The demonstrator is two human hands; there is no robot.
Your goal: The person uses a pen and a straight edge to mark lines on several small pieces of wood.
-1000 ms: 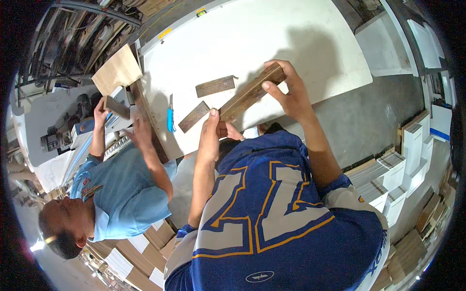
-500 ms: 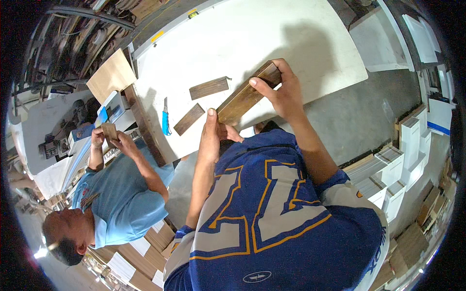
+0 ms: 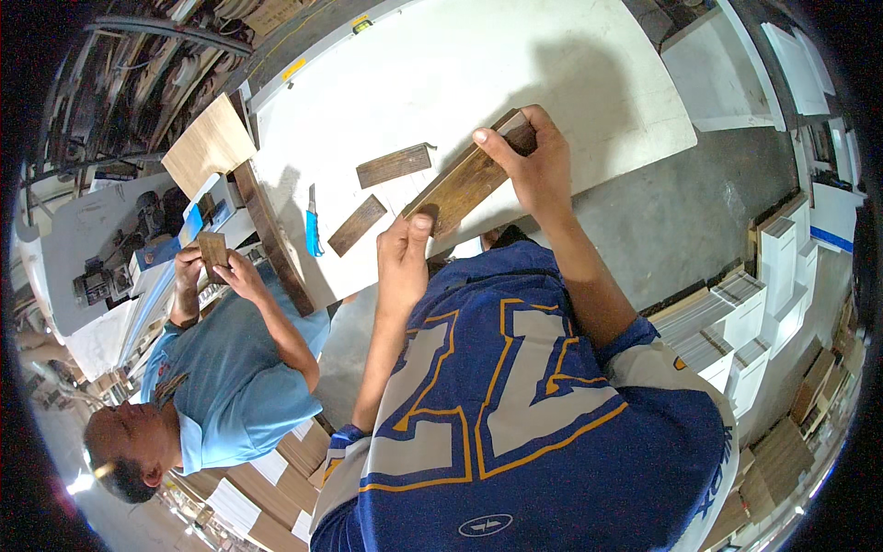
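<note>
A long dark-brown wooden piece [image 3: 471, 186] is held at a slant above the white tabletop [image 3: 368, 106]. My left hand [image 3: 403, 253] grips its lower left end, with the thumb on the broad face. At the upper right end my right hand [image 3: 533, 156] is closed round it, thumb on top and fingers behind the edge. Left of the held piece, two shorter dark wooden pieces lie flat: one upper piece [image 3: 394, 166] and one lower piece [image 3: 358, 225]. A utility knife [image 3: 314, 225] with a blue handle lies farther left, its blade pointing away from me.
On the left a co-worker in a blue shirt [image 3: 239, 377] holds a small wooden block [image 3: 213, 248]. A dark wooden strip [image 3: 273, 241] runs along the table's left edge beside a light wooden board [image 3: 210, 143]. White stacked panels [image 3: 727, 322] stand on the right.
My left hand has shifted its grip, and its thumb now lies over the wood's lower end. The held piece has turned slightly, showing more of its broad face.
</note>
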